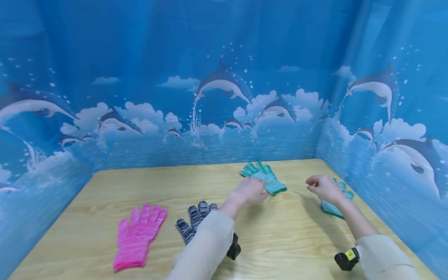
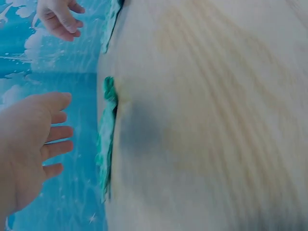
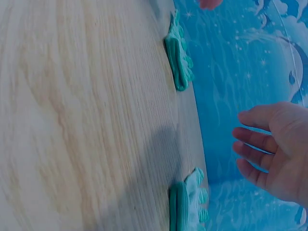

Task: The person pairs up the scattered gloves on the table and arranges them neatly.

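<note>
Above the table, my left hand (image 1: pixel 251 190) hovers near a green knit glove (image 1: pixel 271 182) lying flat at the back. In the left wrist view its fingers (image 2: pixel 58 132) are spread loosely, apart from the glove. My right hand (image 1: pixel 324 187) is raised beside a second green glove (image 1: pixel 331 209) at the right edge, partly covering it in the head view. The right wrist view shows that hand's fingers (image 3: pixel 255 139) relaxed with nothing in them; both green gloves (image 3: pixel 178 57) lie on the table there.
A pink glove (image 1: pixel 138 237) lies at the left of the wooden table (image 1: pixel 87 217). A black-and-white knit glove (image 1: pixel 187 229) is partly hidden under my left forearm. Blue dolphin-print curtains (image 1: pixel 157 77) surround the table's back and sides.
</note>
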`<move>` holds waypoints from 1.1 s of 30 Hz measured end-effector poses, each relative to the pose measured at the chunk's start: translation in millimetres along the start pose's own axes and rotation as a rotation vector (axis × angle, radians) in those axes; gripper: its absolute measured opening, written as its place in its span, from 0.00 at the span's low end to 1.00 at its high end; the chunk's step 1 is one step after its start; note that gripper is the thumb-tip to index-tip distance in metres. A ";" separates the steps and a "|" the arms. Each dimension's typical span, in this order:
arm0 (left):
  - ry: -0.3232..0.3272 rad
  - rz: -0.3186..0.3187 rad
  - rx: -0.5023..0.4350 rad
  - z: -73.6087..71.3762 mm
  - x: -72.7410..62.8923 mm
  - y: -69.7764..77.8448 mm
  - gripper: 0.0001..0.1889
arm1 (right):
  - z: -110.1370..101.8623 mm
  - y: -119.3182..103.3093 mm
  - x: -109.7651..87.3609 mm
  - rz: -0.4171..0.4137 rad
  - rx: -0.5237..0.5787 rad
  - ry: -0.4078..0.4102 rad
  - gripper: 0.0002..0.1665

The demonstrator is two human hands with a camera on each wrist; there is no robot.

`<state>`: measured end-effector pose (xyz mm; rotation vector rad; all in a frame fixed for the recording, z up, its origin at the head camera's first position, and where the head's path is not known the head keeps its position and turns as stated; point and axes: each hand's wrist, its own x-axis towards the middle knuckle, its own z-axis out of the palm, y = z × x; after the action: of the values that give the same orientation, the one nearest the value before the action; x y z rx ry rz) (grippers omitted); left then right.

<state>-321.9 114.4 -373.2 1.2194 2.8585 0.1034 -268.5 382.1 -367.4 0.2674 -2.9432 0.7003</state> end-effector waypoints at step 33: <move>-0.082 -0.095 0.042 29.8 28.5 35.5 0.11 | -10.3 29.1 -16.6 0.118 -0.103 -0.042 0.23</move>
<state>-314.4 161.0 -400.4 1.0651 2.8554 -0.0091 -257.3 414.8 -373.3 0.1012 -3.0431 0.5601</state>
